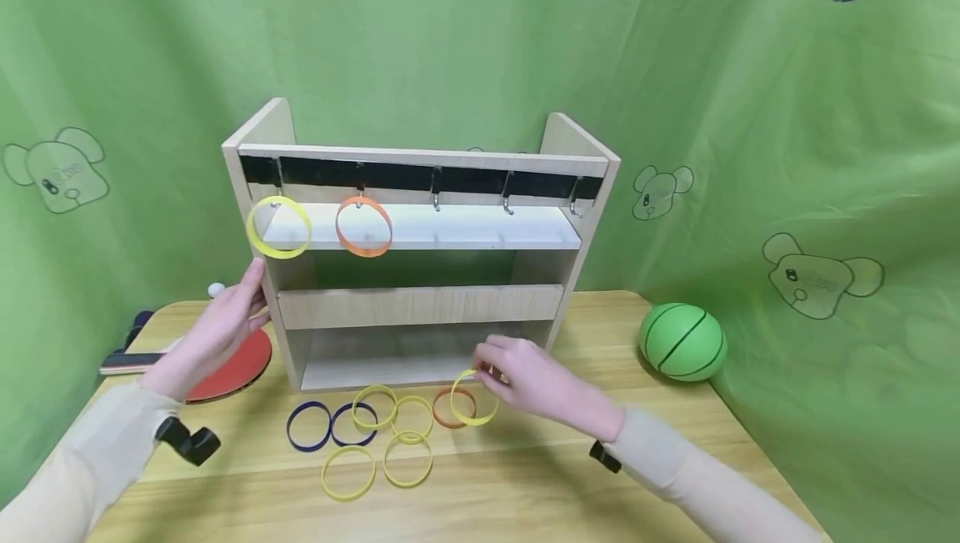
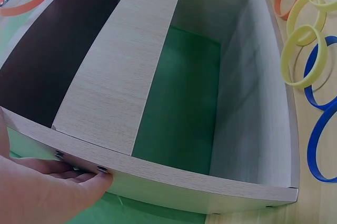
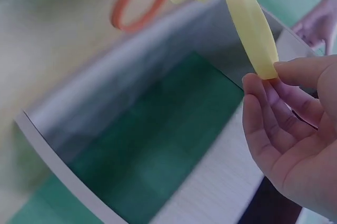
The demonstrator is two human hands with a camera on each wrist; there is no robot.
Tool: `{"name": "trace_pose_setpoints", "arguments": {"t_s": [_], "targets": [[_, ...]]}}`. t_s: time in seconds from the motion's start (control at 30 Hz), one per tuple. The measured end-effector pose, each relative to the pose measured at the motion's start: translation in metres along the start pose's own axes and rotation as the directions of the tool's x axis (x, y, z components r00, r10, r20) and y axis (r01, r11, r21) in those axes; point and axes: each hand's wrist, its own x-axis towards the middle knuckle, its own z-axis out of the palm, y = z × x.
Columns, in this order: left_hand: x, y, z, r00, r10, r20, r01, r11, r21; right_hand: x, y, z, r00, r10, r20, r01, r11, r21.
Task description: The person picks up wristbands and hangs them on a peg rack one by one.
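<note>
My right hand pinches a yellow ring between thumb and fingertips, above the table in front of the wooden shelf. In the right wrist view that yellow ring tilts up from the fingertips. My left hand touches the shelf's left side panel, its fingers against the outer face. Metal hooks line a black strip; a yellow ring and an orange ring hang from the two leftmost. On the table lie several yellow rings, two blue rings and an orange ring.
A red table tennis paddle lies left of the shelf, with a small white ball near it. A green ball sits at the table's right edge. Green patterned curtain surrounds the wooden table.
</note>
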Motion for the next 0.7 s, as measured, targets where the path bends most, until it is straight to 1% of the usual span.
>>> {"name": "trace_pose_setpoints", "arguments": {"t_s": [0.13, 0.23, 0.37, 0.43, 0.57, 0.7], "targets": [[0.0, 0.001, 0.0, 1.0, 0.0, 0.003, 0.0, 1.0, 0.002, 0.016, 0.0, -0.021, 0.999, -0.024, -0.032, 0.024, 1.0, -0.021], [-0.001, 0.001, 0.0, 1.0, -0.003, 0.002, 0.003, 1.0, 0.002, 0.03, -0.001, -0.039, 0.994, -0.072, -0.087, 0.07, 0.997, -0.028], [-0.002, 0.0, 0.001, 1.0, 0.003, -0.001, -0.003, 1.0, -0.003, 0.049, -0.006, -0.067, 0.975, -0.143, -0.172, 0.136, 0.989, -0.055], [-0.002, 0.0, 0.001, 1.0, 0.009, -0.001, -0.009, 1.0, -0.009, 0.058, -0.009, -0.082, 0.965, -0.168, -0.201, 0.157, 0.985, -0.069], [-0.002, 0.0, 0.001, 1.0, 0.016, -0.003, -0.016, 1.0, -0.02, 0.075, -0.015, -0.107, 0.95, -0.199, -0.241, 0.184, 0.979, -0.085], [-0.001, -0.001, 0.001, 1.0, 0.019, -0.001, -0.019, 1.0, -0.017, 0.092, -0.015, -0.124, 0.931, -0.214, -0.295, 0.196, 0.977, -0.089]]}}
